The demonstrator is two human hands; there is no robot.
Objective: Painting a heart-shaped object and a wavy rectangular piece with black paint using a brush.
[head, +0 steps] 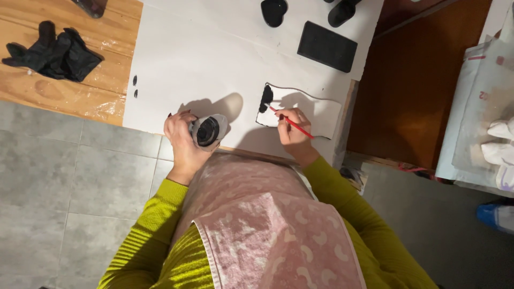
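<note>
Nearest the body, the left hand is clenched around a small open jar of black paint, light but spill-prone, best gripped round its wall. The right hand pinches a thin red-handled paintbrush, light and stiff, near its middle, tip on the white wavy-edged cut-out piece lying on the white-papered table. Farther off lie crumpled black gloves and a black rectangular pad.

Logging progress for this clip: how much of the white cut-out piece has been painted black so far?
Done: only the upper left corner of the white piece is black. In hand: the right hand holds a red brush near that patch, while the left hand grips a small paint pot. Left: nearly all the piece is bare white.
</note>
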